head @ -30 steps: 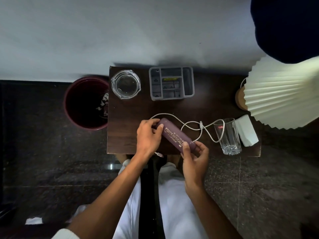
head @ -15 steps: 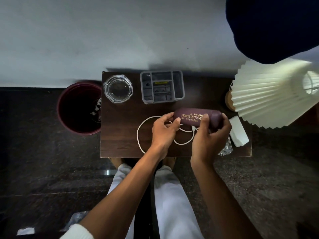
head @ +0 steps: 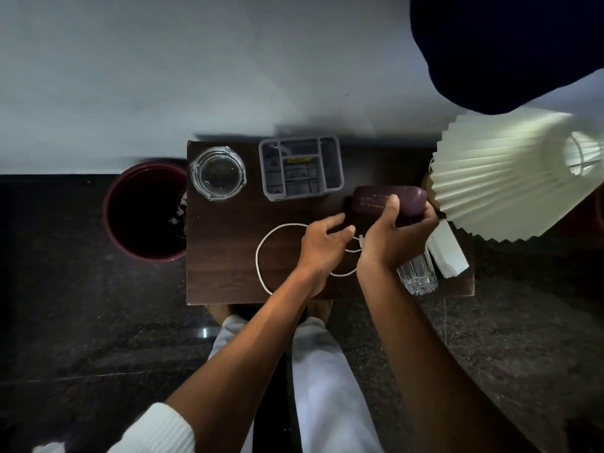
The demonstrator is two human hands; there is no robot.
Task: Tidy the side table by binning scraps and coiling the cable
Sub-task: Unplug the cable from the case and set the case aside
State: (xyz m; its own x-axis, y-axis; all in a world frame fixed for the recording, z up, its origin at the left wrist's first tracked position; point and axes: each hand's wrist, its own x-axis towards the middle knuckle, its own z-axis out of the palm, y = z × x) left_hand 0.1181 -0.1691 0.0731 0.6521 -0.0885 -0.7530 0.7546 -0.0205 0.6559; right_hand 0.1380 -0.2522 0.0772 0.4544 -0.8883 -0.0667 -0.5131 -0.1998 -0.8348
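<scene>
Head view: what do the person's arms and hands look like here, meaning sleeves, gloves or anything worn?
Both hands, left hand and right hand, are bare, with no gloves; no rings or watch can be seen. The forearms are uncovered. A white ribbed sleeve shows pushed up on the left arm; no sleeve shows on the right arm.

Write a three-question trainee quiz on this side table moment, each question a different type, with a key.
1. True or false: the white cable is already wound into a tight coil.
2. Which of the hands grips the purple case? A) left hand B) right hand C) neither
3. Fill in: the bin stands on the floor at the table's ____ side, as the person sees it.

Key:
1. False; it lies in loose loops on the table.
2. B; the left hand is open over the cable.
3. Left.
</scene>
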